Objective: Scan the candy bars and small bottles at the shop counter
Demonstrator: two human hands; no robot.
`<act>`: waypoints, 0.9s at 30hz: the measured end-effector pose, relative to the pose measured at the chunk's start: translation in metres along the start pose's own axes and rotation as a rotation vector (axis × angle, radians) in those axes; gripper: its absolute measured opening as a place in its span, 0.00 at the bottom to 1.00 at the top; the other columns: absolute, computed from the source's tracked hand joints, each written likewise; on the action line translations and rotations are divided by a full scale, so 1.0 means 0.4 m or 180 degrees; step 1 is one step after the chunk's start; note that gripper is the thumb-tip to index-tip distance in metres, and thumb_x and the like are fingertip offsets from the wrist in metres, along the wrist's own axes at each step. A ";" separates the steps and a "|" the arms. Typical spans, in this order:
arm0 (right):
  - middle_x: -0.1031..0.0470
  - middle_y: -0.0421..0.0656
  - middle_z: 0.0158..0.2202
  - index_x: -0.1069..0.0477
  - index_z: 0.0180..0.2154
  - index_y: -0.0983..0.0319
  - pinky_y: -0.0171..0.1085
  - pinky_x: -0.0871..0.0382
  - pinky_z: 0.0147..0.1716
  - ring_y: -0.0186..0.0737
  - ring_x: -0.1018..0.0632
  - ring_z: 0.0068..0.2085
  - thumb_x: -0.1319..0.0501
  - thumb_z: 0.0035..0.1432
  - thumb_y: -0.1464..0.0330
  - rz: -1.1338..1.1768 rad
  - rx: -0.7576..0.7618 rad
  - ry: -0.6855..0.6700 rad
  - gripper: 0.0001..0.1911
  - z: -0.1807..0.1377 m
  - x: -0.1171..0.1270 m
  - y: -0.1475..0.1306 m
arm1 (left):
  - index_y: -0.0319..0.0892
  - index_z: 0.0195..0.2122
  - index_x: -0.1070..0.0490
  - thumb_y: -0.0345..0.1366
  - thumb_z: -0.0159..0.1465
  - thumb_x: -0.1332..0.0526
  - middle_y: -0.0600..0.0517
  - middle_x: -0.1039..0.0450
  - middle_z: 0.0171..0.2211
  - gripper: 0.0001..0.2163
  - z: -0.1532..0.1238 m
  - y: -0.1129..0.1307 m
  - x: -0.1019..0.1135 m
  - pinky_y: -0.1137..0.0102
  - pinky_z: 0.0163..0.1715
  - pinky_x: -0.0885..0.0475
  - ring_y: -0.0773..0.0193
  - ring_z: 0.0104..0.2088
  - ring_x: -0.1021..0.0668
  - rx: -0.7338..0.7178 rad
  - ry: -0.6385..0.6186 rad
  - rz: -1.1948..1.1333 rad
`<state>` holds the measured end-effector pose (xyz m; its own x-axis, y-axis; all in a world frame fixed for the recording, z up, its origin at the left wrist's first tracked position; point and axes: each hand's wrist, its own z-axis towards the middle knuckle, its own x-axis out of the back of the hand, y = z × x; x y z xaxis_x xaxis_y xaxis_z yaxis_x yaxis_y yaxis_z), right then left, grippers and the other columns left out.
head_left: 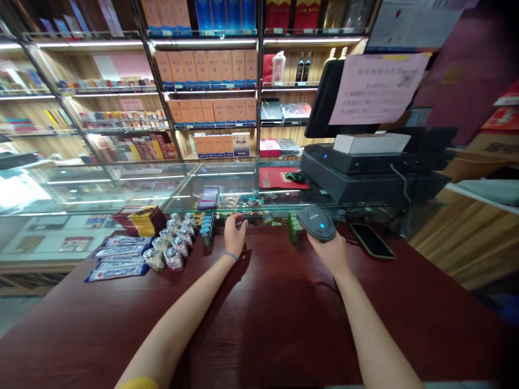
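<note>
In my right hand [333, 253] is a dark grey barcode scanner [318, 222] with a lit blue light on top; my fingers wrap its handle beneath the head. Left of the scanner stand small green packs [294, 227] in a short row. My left hand [235, 235], a band at its wrist, hovers near the counter's back edge with its fingers curled towards the thumb; whatever is between them is hidden. Beside it on the left is a row of small blue packs [206, 229]. Further left stand several lidded jars [174, 258].
Blue-and-white long packets [119, 258] and stacked maroon and yellow packs [141, 220] lie on the left of the dark red counter [267, 319]. A phone [372, 241] rests at right. Behind are a glass case [227, 175], a mouse [295, 176] and a monitor [324, 100].
</note>
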<state>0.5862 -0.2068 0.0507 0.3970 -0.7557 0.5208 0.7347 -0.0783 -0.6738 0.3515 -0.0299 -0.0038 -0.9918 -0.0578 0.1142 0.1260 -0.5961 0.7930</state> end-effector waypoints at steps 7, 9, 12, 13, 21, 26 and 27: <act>0.18 0.53 0.36 0.26 0.38 0.60 0.46 0.25 0.38 0.57 0.17 0.40 0.36 0.49 0.57 0.0069 0.0190 -0.0285 0.17 -0.039 -0.048 -0.057 | 0.43 0.50 0.32 0.33 0.62 0.37 0.45 0.31 0.48 0.15 0.025 -0.072 0.072 0.59 0.51 0.28 0.56 0.51 0.27 -0.0149 0.0394 0.0408; 0.17 0.52 0.36 0.26 0.39 0.60 0.45 0.25 0.37 0.56 0.17 0.38 0.36 0.49 0.58 0.0098 0.0265 -0.0384 0.17 -0.058 -0.062 -0.083 | 0.43 0.51 0.32 0.33 0.63 0.37 0.45 0.31 0.48 0.15 0.024 -0.082 0.077 0.58 0.51 0.28 0.55 0.52 0.28 -0.0166 0.0403 0.0470; 0.17 0.49 0.35 0.28 0.46 0.59 0.44 0.24 0.38 0.54 0.17 0.39 0.37 0.51 0.60 0.0135 0.0464 -0.0542 0.20 -0.087 -0.080 -0.118 | 0.43 0.51 0.33 0.31 0.63 0.38 0.44 0.32 0.49 0.15 0.023 -0.093 0.079 0.55 0.56 0.32 0.54 0.54 0.30 -0.0205 0.0412 0.0627; 0.17 0.49 0.35 0.28 0.46 0.59 0.43 0.24 0.38 0.53 0.17 0.39 0.37 0.51 0.61 0.0112 0.0514 -0.0558 0.20 -0.095 -0.086 -0.125 | 0.43 0.51 0.33 0.30 0.62 0.38 0.44 0.33 0.49 0.16 0.023 -0.097 0.079 0.54 0.58 0.34 0.53 0.55 0.30 -0.0196 0.0413 0.0669; 0.17 0.49 0.37 0.29 0.47 0.58 0.42 0.24 0.35 0.55 0.17 0.40 0.38 0.50 0.63 -0.0035 0.0701 -0.0843 0.20 -0.114 -0.118 -0.108 | 0.42 0.56 0.38 0.25 0.58 0.37 0.41 0.42 0.55 0.25 0.021 -0.121 0.065 0.51 0.63 0.39 0.49 0.61 0.35 0.0022 0.0133 0.0819; 0.17 0.48 0.36 0.27 0.43 0.58 0.41 0.24 0.34 0.55 0.16 0.39 0.37 0.50 0.62 -0.0099 0.0585 -0.0902 0.17 -0.115 -0.122 -0.105 | 0.43 0.53 0.38 0.24 0.58 0.38 0.43 0.39 0.52 0.23 0.019 -0.128 0.071 0.52 0.61 0.37 0.52 0.56 0.32 -0.0058 0.0062 0.0823; 0.17 0.48 0.36 0.27 0.43 0.58 0.41 0.24 0.34 0.55 0.16 0.39 0.37 0.50 0.62 -0.0087 0.0586 -0.0905 0.16 -0.115 -0.122 -0.107 | 0.42 0.52 0.38 0.24 0.58 0.38 0.43 0.38 0.51 0.21 0.019 -0.130 0.072 0.52 0.60 0.37 0.52 0.55 0.31 -0.0058 0.0073 0.0808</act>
<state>0.5102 -0.1967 0.0301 0.4943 -0.5413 0.6802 0.8239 0.0422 -0.5651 0.3165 0.0056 -0.0370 -0.9287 -0.2255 0.2945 0.3708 -0.5744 0.7297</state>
